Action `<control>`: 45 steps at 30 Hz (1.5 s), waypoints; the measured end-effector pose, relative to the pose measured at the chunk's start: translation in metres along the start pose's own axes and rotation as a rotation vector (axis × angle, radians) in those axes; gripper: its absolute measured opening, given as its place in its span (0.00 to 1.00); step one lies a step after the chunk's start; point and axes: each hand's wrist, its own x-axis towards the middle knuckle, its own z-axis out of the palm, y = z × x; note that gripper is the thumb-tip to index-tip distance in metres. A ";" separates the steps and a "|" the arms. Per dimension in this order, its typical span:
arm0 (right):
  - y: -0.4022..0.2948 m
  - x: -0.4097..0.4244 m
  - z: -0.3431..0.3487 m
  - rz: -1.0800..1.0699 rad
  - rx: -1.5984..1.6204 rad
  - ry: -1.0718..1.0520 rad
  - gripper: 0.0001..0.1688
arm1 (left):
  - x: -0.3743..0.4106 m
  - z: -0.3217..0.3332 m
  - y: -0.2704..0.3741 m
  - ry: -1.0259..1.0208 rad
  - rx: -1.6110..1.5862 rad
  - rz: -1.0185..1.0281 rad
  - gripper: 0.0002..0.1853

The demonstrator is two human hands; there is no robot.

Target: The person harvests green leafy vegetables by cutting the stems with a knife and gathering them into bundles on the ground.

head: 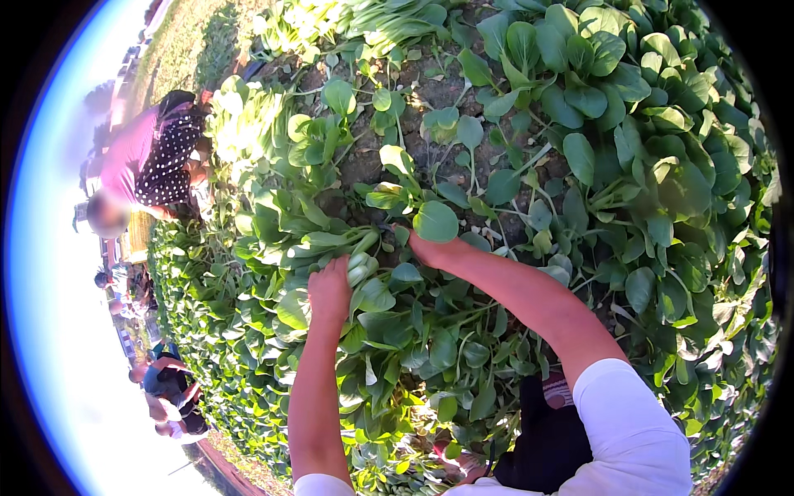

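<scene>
My left hand (329,288) is closed around a bunch of leafy greens that look like choy sum or bok choy, its pale cut stem ends (361,268) facing right and its leaves spreading to the left. Just right of the bunch, low among the plants, is my right hand (428,249). A round green leaf (436,221) and smaller leaves cover part of its fingers. A thin greyish sliver shows by the fingertips, perhaps a blade, but too small to be sure. Rooted plants (397,192) stand in the soil just beyond both hands.
Dense leafy plants (670,204) fill the right side. Bare soil (428,93) shows between scattered plants ahead. Piles of harvested greens (248,121) lie at upper left. A person in a pink top (133,149) bends near a yellow crate (139,235); other people (167,387) are farther off.
</scene>
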 end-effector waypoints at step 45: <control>-0.075 -0.047 -0.065 0.051 1.168 -0.312 0.18 | -0.009 -0.164 0.036 0.003 -0.525 0.170 0.38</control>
